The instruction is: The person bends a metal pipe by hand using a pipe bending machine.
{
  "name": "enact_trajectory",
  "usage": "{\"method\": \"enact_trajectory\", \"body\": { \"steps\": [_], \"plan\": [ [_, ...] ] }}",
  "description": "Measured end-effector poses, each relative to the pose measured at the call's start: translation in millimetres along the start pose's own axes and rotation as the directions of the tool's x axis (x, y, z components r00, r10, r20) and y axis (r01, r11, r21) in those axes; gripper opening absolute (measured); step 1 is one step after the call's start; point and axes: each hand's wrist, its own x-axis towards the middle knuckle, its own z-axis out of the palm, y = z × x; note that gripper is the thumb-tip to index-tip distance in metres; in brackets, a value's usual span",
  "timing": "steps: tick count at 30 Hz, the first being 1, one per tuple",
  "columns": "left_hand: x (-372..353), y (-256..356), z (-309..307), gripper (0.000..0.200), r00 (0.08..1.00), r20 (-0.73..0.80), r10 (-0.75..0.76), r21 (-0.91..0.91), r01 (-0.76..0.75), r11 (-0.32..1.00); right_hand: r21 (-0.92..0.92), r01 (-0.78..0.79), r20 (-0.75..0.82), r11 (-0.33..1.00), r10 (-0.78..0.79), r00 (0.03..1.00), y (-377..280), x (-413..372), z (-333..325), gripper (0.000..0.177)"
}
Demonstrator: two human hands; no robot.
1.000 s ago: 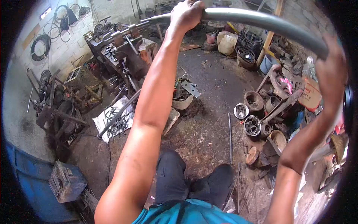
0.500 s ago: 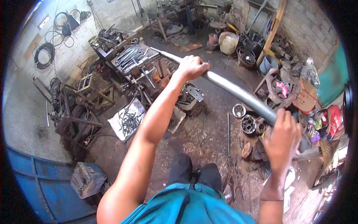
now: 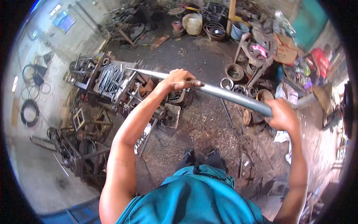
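A long metal bar (image 3: 231, 96), tapering to a point at its left end, stretches across the view in front of my chest. My left hand (image 3: 181, 80) is wrapped round its middle. My right hand (image 3: 280, 115) grips the thick end at the right. The thin tip reaches toward the workbench, where many metal rods (image 3: 110, 80) lie in a pile. Whether the tip touches anything there, I cannot tell.
Metal frames (image 3: 87, 149) and machine parts stand at the left. Tubs of parts, a blue-grey bucket (image 3: 239, 30) and a cardboard box (image 3: 285, 48) are at the right. A thin rod (image 3: 226, 113) lies on the floor ahead.
The view has shifted, and the bar sits lower and more level in it. Both hands still hold the bar. The white sheet with small parts is now mostly hidden behind my left arm.
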Motion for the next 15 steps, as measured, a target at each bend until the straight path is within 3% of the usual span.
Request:
{"method": "enact_trajectory", "body": {
  "steps": [2,6,10,15],
  "plan": [
    [4,2,-5,0.057,0.992,-0.002,0.127,0.059,-0.126,0.990,0.068,-0.069,0.038,0.995,0.067,0.997,-2,5,-2,0.025],
    [8,9,1,0.047,0.933,-0.030,0.358,0.146,-0.350,0.925,0.073,-0.152,-0.008,0.986,0.153,0.988,-2,7,4,0.021],
    [22,17,0,0.036,0.957,0.105,0.269,0.077,-0.278,0.958,0.027,-0.170,-0.011,0.985,0.170,0.985,0,10,8,0.020],
    [13,26,1,0.026,0.982,0.094,0.163,0.086,-0.171,0.981,0.029,-0.082,-0.076,0.996,0.084,0.994,2,6,13,0.021]
  ]
}}
